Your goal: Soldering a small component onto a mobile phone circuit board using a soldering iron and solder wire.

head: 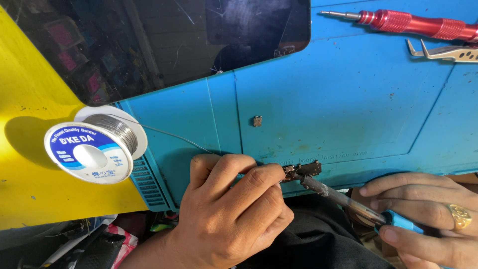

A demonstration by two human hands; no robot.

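Where fingers [259,184] pinch, small dark part [302,171] half hidden.

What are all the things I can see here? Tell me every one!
Work mat: one, blue, under everything on the right.
Yellow surface: one, yellow, on the left.
Dark glass panel: one, black, cracked, top left, lying over the mat.
Solder spool: one, white and blue with grey wire, on the yellow surface.
Screwdriver: one, red, top right.
Tweezers: one, silver, below the screwdriver.
Tiny part: one, grey, alone mid-mat.
Small board piece: one, dark, at the mat's front edge.
Soldering iron: one, blue handle, tip at the board piece.
Left hand: holds the board piece.
Right hand: holds the soldering iron, wears a gold ring.
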